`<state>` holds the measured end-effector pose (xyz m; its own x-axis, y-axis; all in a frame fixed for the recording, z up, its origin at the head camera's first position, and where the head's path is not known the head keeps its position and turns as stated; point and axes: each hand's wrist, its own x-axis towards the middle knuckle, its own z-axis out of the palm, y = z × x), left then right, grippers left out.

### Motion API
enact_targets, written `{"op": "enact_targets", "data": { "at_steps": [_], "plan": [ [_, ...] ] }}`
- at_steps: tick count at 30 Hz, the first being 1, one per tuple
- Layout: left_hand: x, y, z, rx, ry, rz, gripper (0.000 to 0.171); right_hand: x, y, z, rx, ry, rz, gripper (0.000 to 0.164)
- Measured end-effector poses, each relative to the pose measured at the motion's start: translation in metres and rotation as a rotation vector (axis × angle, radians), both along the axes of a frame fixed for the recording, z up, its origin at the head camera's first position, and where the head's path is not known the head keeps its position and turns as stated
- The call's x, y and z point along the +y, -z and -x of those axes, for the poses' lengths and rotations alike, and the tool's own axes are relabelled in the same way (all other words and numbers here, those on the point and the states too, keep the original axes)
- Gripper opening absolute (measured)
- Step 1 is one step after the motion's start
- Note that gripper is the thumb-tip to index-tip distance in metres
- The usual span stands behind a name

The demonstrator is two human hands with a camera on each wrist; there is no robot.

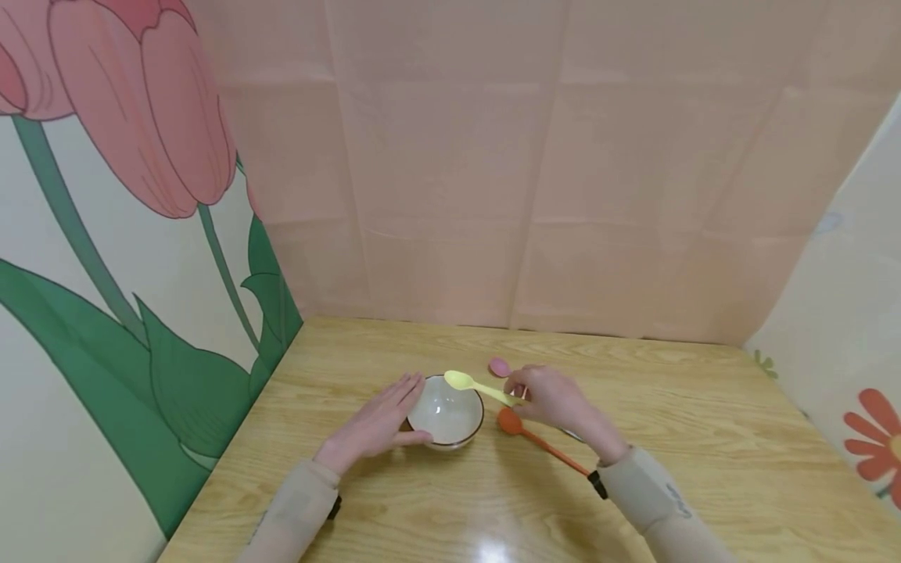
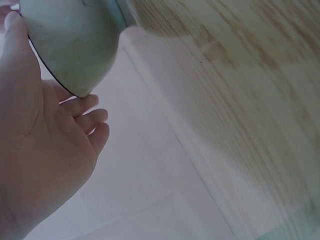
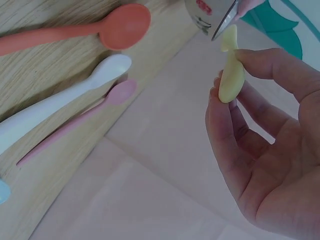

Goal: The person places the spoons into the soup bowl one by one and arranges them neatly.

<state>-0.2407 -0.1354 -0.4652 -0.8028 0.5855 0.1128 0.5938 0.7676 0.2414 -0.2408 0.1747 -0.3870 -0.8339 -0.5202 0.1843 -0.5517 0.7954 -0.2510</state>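
Observation:
A white bowl [image 1: 445,414] with a dark rim stands on the table. My left hand [image 1: 380,418] holds it from the left, thumb at the near rim and fingers along the far side; the left wrist view shows the fingertips against the bowl's outside [image 2: 72,45]. My right hand [image 1: 552,395] pinches a pale yellow spoon [image 1: 486,389] by the handle between thumb and fingers. The bowl end of that spoon is over the white bowl's right part. Under the right forearm lies an orange spoon [image 1: 542,444], its head close to the bowl.
On the table, the right wrist view shows a white spoon [image 3: 50,107] beside a pink spoon [image 3: 122,92], and part of a light blue item [image 3: 4,191] at the edge. A pink sheet [image 1: 528,172] hangs behind the wooden table [image 1: 704,438]; flower-printed panels stand at both sides.

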Motion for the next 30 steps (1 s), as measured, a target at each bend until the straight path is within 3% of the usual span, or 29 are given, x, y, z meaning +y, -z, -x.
{"op": "enact_targets", "data": {
  "at_steps": [20, 30],
  "plan": [
    [-0.001, 0.001, 0.000, 0.016, 0.015, -0.015, 0.095, -0.017, 0.002, -0.001, -0.073, 0.020, -0.026, 0.023],
    [-0.001, 0.001, 0.000, 0.021, 0.018, -0.019, 0.096, -0.025, 0.001, -0.005, -0.059, -0.010, -0.053, 0.021]
  ]
}}
